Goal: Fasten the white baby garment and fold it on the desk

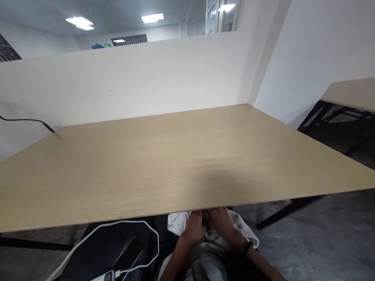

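Observation:
Both of my hands are low in the head view, close together in my lap at the table's front edge. My left hand (195,227) is curled, its thumb side facing my other hand. Beside it, my right hand (222,224) is bent inward with its fingers folded, and a dark beaded bracelet (248,247) circles that wrist. The tabletop hides part of the fingers of both hands, so what they hold, if anything, cannot be made out. White patterned cloth (243,231) spreads under and around them.
A wooden table (164,164) stretches in front of me to a white partition (164,78). On a black seat (88,249) at left lie a phone (129,253) and a white cable (156,246). A black cable (29,120) hangs at far left. Another table (351,91) stands at right.

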Demonstrator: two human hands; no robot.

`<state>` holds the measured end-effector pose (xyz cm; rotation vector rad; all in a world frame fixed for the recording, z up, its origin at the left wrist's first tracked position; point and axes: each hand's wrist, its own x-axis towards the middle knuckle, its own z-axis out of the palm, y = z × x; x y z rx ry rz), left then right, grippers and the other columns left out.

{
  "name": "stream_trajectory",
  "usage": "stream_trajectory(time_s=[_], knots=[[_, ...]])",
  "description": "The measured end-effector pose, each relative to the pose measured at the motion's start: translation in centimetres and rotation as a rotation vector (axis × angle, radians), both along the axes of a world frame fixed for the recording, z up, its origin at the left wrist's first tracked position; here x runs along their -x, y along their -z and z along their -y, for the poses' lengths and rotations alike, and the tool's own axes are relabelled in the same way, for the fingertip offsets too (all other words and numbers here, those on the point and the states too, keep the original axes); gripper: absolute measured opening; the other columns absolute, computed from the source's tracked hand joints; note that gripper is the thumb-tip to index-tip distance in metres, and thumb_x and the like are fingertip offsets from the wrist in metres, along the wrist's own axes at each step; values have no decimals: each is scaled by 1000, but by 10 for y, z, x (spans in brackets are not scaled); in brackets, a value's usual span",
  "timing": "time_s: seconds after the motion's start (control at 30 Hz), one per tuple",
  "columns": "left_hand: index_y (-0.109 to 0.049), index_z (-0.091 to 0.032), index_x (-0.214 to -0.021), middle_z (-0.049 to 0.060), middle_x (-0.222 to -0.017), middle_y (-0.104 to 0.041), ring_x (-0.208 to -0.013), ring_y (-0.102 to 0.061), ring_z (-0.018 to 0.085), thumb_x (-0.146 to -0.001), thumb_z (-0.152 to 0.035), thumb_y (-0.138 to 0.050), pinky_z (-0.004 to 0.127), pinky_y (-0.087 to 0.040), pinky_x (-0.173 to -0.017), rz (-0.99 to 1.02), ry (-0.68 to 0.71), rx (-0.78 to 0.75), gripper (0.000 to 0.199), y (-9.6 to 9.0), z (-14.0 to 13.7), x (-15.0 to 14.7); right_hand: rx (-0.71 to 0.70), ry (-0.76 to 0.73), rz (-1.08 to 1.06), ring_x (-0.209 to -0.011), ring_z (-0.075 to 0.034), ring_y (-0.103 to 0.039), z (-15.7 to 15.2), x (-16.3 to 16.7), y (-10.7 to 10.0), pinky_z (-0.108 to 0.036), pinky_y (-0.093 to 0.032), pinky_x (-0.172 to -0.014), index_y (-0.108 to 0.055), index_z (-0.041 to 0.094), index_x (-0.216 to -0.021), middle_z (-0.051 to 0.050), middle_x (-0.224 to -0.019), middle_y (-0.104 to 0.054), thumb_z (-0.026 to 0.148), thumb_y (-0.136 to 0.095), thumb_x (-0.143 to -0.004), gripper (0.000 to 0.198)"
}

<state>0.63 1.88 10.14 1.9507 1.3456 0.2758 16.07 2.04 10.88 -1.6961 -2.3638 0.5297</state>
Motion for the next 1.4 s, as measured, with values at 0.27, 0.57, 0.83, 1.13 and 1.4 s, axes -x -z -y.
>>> stream_trajectory(time_s=[0.27, 0.57, 0.83, 1.13, 1.4], knots=[[-66, -14, -107, 14, -113, -66, -115, -57, 30, -75, -10, -54, 42, -42, -103, -308, 142, -95, 34, -59, 16, 37, -61, -276, -20, -109, -29, -61, 8, 20, -25, -42, -42, -100, -68, 12, -109, -16, -110, -70, 18, -50, -92, 26], [-62, -21, -102, 5, -105, -59, -105, -54, 22, -77, -7, -49, 34, -43, -96, 96, 140, -285, 31, -163, 65, 66, -219, -246, -773, -92, -21, -59, 52, -13, -91, -33, -49, -83, -65, 19, -94, -9, -97, -62, 36, -54, -97, 21], [-59, -19, -93, 6, -101, -60, -96, -55, 20, -94, -35, -55, 31, -46, -86, 307, 25, -317, 16, -184, 81, 54, -32, -158, -954, -73, -15, -55, 82, -20, -146, -26, -44, -66, -62, 18, -92, -2, -80, -61, 40, -55, -96, 23], [-69, -17, -91, -1, -73, -63, -65, -50, 13, -90, -40, -62, 23, -36, -61, 361, -32, -122, 24, -163, 79, 43, -325, -119, -890, -86, -20, -59, 78, 3, -125, -32, -48, -78, -61, 21, -89, -5, -88, -64, 15, -56, -86, 9], [-62, -16, -78, -7, -54, -40, -52, -34, 9, -88, -49, -64, 22, -22, -51, 398, -161, -54, 34, -152, 80, 41, -572, -192, -772, -85, -21, -55, 78, 5, -119, -34, -47, -75, -56, 22, -86, -4, -84, -61, 8, -57, -77, 17]])
